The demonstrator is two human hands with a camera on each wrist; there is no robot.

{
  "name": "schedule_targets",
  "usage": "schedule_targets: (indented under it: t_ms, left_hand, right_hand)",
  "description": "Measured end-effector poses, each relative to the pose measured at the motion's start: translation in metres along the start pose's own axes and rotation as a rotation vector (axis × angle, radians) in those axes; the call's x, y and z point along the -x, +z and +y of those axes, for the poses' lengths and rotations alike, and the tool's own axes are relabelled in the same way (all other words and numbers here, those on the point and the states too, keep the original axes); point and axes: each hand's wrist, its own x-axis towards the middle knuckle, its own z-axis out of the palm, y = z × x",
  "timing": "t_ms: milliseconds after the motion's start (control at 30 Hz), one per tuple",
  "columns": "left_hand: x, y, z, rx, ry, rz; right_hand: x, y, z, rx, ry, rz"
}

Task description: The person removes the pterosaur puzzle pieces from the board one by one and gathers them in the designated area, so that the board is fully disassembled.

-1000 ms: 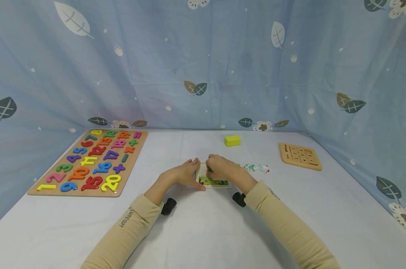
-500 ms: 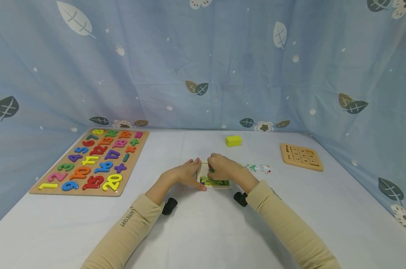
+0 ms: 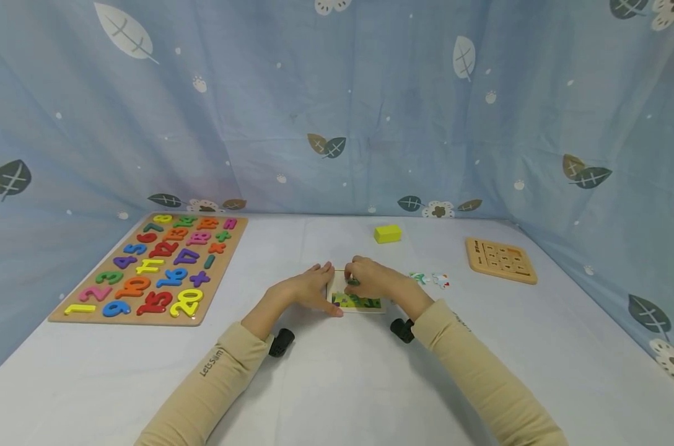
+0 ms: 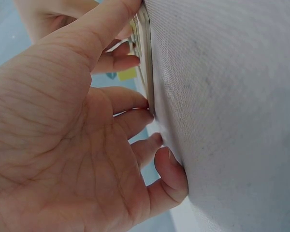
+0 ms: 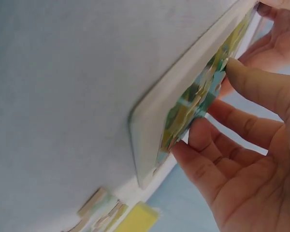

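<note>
A small jigsaw tray (image 3: 337,284) with a pale rim and a green picture lies on the white tabletop in front of me. My left hand (image 3: 308,290) spans its left side, thumb at the near corner and fingertips at the far one; the left wrist view shows them touching its edge. Over the tray, my right hand (image 3: 368,279) pinches a green jigsaw piece (image 3: 353,282) between thumb and fingers. The right wrist view shows thumb and fingertips on the picture area (image 5: 183,108). Whether the piece lies flat in its place, I cannot tell.
Loose jigsaw pieces (image 3: 440,280) lie right of the tray, partly behind my right wrist. A yellow block (image 3: 388,233) stands beyond it. At the left is a large board of coloured numbers (image 3: 223,255); a small wooden number tablet (image 3: 501,260) lies at the right. A patterned curtain (image 3: 337,93) hangs behind.
My right hand has shifted slightly to the right with its fingers turned a little, and more of the green piece shows. My left hand stays at the tray's edge.
</note>
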Motion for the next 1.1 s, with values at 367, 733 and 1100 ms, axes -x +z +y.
schedule_targets:
  t_ms: [367,733,1100]
  left_hand:
    - [0.001,-0.002,0.002,-0.019,-0.002,0.000]
    - [-0.001,-0.001,0.000,-0.018,-0.003,-0.004]
    - [-0.001,0.000,0.001,-0.012,-0.013,-0.009]
  right_hand:
    - [0.006,-0.003,0.009,-0.059,-0.056,0.041]
    - [0.010,-0.002,0.010,-0.081,-0.104,0.090]
    - [0.010,-0.002,0.015,-0.161,-0.098,0.093]
